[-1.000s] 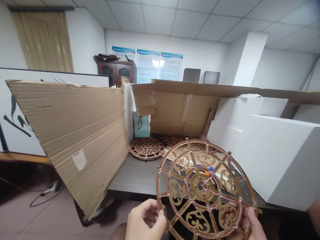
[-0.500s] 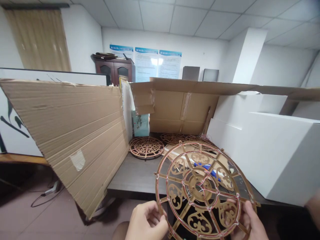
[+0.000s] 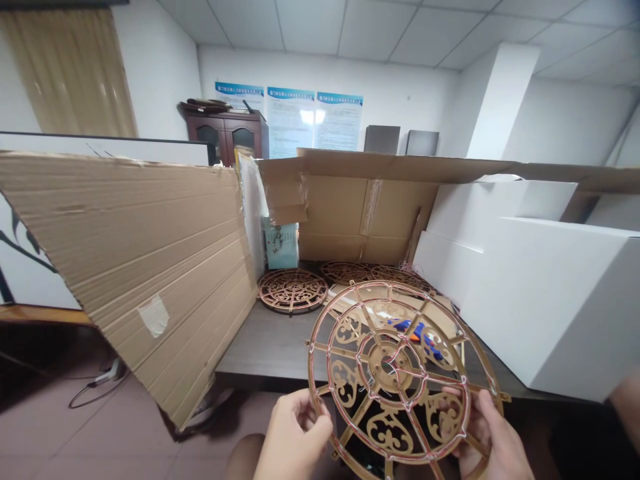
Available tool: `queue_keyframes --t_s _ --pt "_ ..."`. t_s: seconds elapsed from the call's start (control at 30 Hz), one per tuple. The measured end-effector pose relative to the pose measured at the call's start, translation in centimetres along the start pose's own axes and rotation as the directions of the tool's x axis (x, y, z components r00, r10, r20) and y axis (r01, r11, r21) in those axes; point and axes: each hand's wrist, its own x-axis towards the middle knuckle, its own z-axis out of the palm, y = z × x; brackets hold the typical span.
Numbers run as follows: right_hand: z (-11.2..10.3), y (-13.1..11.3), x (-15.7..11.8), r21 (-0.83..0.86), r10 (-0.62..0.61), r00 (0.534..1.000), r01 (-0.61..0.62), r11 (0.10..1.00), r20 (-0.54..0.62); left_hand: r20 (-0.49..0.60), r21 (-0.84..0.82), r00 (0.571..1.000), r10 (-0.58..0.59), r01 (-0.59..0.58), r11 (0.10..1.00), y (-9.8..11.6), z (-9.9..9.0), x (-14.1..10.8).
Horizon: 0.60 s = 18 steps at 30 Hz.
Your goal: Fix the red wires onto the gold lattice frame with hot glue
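Observation:
A round, gold-brown openwork frame (image 3: pixel 385 390) with scroll patterns, rings and spokes is held up tilted in front of the table edge. Red and white wires run along its rings and some spokes. My left hand (image 3: pixel 295 433) pinches its outer rim at the lower left, fingers closed. Around the right rim, my right hand (image 3: pixel 493 433) grips it, thumb in front and fingers behind, partly seen through the openings. Behind the frame, a blue tool with an orange part (image 3: pixel 415 331) lies on the table, its kind hard to make out through the spokes.
Another round frame (image 3: pixel 293 291) lies flat on the dark table (image 3: pixel 245 350), with more frames (image 3: pixel 345 271) at the back. Cardboard panels (image 3: pixel 150 267) stand at left and rear, beside a light-blue box (image 3: pixel 283 247). White boxes (image 3: pixel 560 300) line the right. Part of a person shows at the right edge.
The held frame has shifted slightly left, with both hands still on it. The view has tilted a little, so the background sits slightly higher.

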Motion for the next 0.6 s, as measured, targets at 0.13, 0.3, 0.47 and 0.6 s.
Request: queue_keyframes --t_s 0.13,0.3,0.47,0.6 --pt "-0.4 0.5 0.5 -0.022 -0.027 1.000 0.027 0.999 -0.001 -0.054 0.029 0.998 0.013 -0.012 1.000 -0.4 0.2 0.2" --pt "0.2 0.2 0.1 -0.026 -0.018 0.998 0.016 1.000 -0.052 -0.116 0.061 0.993 0.004 0.003 0.998 -0.4 0.5 0.3" --pt "1.8 -0.6 -0.8 0.009 -0.007 0.996 0.008 1.000 -0.083 -0.114 0.030 0.993 -0.010 0.014 0.999 -0.3 0.4 0.2" --pt "1.8 -0.5 -0.6 0.061 0.007 0.997 -0.003 0.998 -0.071 -0.062 -0.049 0.998 0.004 -0.007 0.999 0.0 0.1 -0.2"
